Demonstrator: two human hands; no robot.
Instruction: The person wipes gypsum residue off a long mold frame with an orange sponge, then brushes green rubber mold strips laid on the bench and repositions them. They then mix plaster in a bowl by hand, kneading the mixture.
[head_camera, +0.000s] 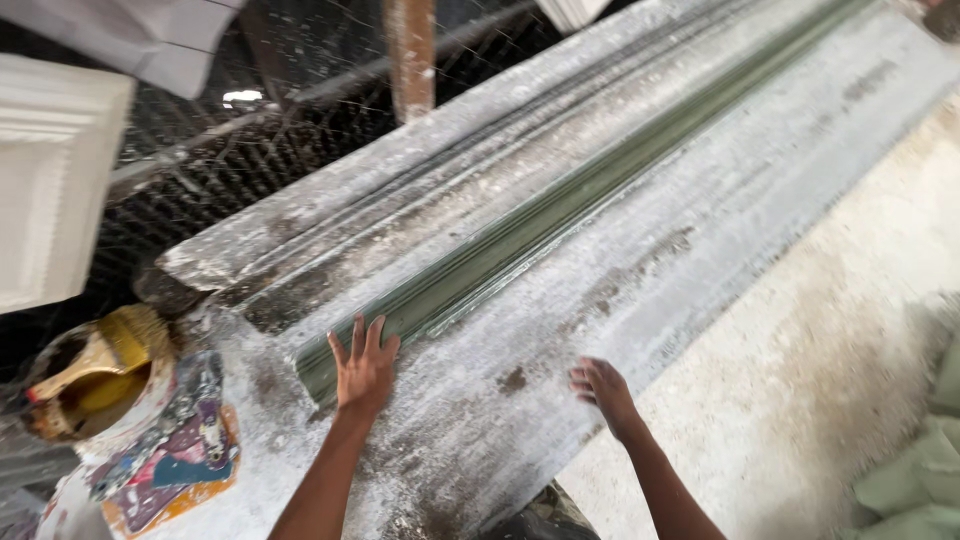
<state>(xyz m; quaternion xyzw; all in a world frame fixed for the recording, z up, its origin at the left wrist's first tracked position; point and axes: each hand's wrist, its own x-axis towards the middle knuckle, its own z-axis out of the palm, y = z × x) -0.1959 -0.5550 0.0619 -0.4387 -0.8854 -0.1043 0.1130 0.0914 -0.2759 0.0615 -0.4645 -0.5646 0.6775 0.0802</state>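
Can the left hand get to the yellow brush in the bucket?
Probably yes. The left hand lies flat on the green mould, the brush sticks out of the open bucket close beside it, and nothing lies between.

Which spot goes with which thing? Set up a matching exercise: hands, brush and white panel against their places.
Things:
1. left hand
2. right hand
3. brush
4. white moulded panel

Places:
A. in the tub at lower left
B. flat on the near end of the green mould
C. far left, above the tub
D. on the dusty white board, near its edge

Pairs: 1-B, 2-D, 3-A, 4-C
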